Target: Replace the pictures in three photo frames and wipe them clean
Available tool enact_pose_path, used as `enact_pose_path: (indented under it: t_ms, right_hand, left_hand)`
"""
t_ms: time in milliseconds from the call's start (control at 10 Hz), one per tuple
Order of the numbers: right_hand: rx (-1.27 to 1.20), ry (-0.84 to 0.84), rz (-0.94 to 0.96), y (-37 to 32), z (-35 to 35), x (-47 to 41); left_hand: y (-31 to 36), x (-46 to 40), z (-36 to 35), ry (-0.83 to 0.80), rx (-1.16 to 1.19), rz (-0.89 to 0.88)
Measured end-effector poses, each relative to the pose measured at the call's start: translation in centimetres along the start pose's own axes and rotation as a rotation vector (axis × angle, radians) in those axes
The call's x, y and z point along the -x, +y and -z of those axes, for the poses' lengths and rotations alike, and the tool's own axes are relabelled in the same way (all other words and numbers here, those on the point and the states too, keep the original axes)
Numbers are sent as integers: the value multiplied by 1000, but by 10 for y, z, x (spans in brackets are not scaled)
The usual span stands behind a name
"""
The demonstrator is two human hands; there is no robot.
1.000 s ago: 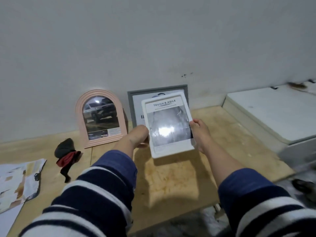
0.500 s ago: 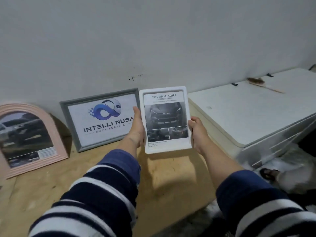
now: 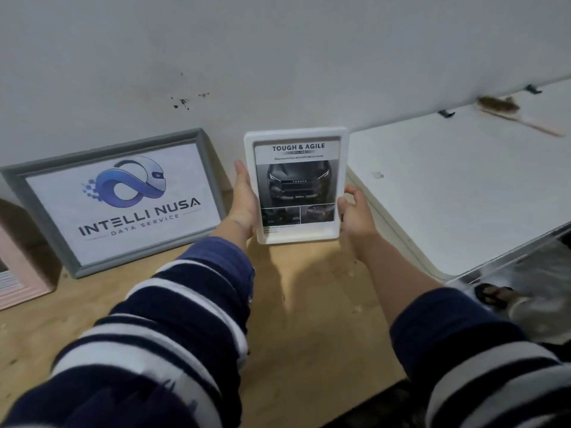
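I hold a white photo frame (image 3: 296,234) upright, facing me, with a car picture headed "TOUGH & AGILE" inside. My left hand (image 3: 244,202) grips its left edge. My right hand (image 3: 355,214) holds the lower right edge, thumb on the rim and fingers curled beside it. Whether its bottom edge touches the wooden table (image 3: 309,304) I cannot tell. To its left a grey frame (image 3: 204,168) with an "INTELLI NUSA" logo leans on the wall. A pink arched frame (image 3: 18,282) shows partly at the far left.
A white cabinet top (image 3: 463,193) adjoins the table on the right, with a small brush (image 3: 519,114) lying on it. The wall (image 3: 278,57) stands close behind the frames. Dark footwear (image 3: 491,295) lies on the floor below the cabinet.
The white frame has moved right and away from me, from in front of the grey frame to the gap beside the cabinet. My right fingers have loosened at its edge.
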State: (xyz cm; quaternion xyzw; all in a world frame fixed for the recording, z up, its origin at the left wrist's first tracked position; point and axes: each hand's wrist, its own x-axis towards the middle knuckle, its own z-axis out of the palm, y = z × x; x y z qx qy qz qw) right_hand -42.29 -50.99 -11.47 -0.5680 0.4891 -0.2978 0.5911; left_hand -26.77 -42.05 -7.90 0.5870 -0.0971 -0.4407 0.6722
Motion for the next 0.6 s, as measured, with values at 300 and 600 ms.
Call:
enact_pose_path:
  t_ms: [300, 600]
  right_hand:
    - [7, -28, 7, 21, 0, 5]
    - [110, -84, -46, 38, 16, 12]
  left_hand:
    - [-20, -13, 0, 73, 0, 24]
    - [-33, 4, 21, 246, -185, -11]
